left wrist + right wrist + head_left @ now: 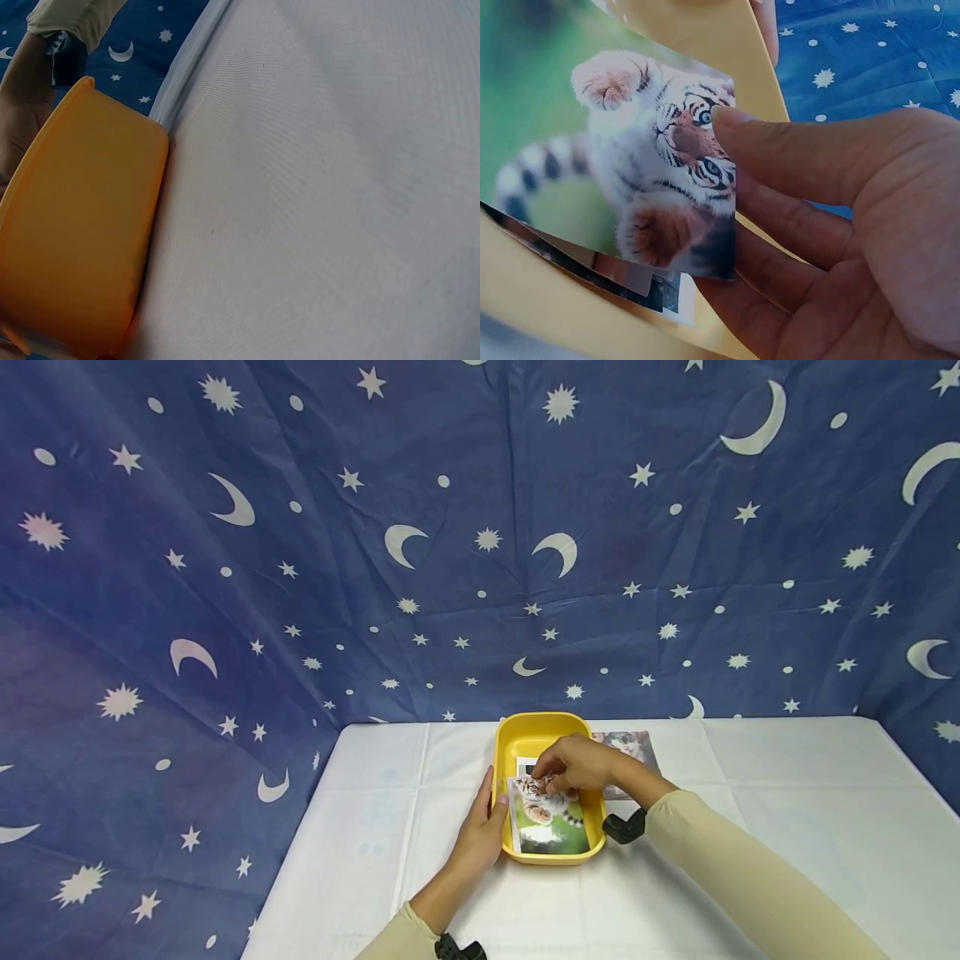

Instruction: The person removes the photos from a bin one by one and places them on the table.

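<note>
A photo of a tiger cub (pixel 551 827) is pinched at one edge by my right hand (pixel 576 762), thumb on the printed face and fingers behind. In the right wrist view the tiger photo (pixel 615 150) lies above several other pictures (pixel 641 285) stacked in a yellow plastic tub (pixel 528 743). My left hand (pixel 480 827) is at the tub's left side, fingers along the outer wall and thumb at the rim. The left wrist view shows mostly the tub's outer wall (pixel 90 217).
Another picture (pixel 633 747) lies on the white tablecloth (pixel 765 827) just right of the tub, partly hidden by my right arm. Behind the table hangs a blue curtain (pixel 450 568) with moons and stars. Each wrist carries a black strap.
</note>
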`<state>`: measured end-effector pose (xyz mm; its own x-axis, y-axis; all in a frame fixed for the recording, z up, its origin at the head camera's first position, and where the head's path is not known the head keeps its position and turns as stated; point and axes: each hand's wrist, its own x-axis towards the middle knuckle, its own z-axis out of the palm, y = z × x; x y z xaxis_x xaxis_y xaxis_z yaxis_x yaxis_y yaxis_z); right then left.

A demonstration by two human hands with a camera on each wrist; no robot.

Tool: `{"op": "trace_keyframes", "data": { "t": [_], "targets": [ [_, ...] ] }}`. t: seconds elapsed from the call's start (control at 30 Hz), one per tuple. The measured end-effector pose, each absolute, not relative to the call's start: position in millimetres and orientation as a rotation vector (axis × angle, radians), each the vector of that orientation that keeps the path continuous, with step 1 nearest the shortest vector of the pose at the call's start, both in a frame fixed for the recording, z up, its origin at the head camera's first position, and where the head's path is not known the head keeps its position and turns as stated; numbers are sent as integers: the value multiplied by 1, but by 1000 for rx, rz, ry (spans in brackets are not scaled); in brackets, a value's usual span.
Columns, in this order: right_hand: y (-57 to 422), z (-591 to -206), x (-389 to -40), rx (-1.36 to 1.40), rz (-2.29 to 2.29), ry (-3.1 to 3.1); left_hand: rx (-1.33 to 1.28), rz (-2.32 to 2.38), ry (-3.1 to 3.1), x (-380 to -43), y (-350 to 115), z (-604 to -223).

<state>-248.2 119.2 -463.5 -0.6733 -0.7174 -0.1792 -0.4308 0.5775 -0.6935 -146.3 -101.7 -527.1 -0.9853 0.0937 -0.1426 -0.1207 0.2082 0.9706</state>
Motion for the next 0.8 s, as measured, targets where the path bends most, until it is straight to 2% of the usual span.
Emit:
{"op": "trace_keyframes", "data": {
  "t": [0.4,0.63,0.8],
  "targets": [
    [127,-463,-243,-982,-894,2371,-13,1882,2294,-145,-102,-528],
    [128,-465,-232,-820,-1071,2356,3,1883,2300,-147,-103,-529],
    [132,-467,-227,-817,-1165,2422,-2,1852,2327,-147,-103,-531]
  ]
}}
